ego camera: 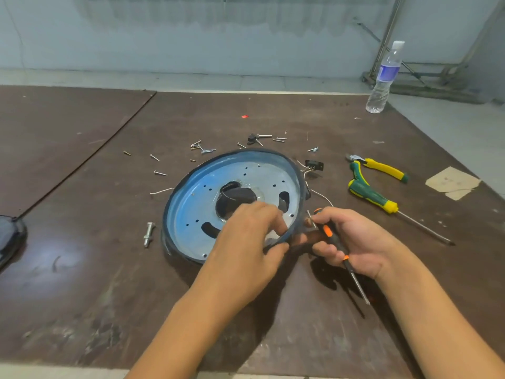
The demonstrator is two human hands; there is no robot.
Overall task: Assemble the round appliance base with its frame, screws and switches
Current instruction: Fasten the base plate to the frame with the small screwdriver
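Nearest: left hand (246,242), pinching the near rim of the round blue metal base with a black edge band (196,198), fingers inside, thumb outside. Just right of the base: right hand (355,239), wrapped round a black-and-orange screwdriver (332,236), not applied to any hole.

Judged early to midway. Beyond the base, small silver screws (203,149) scattered loose. Off its far right edge, a black rocker switch with loose wires (314,165), not yet fitted. Several holes in the base visibly empty. Frame: cannot tell.

open board (82,187) left of the round base (191,192), loose screws (203,149) behind, pliers (382,168) and green screwdriver (369,194) right
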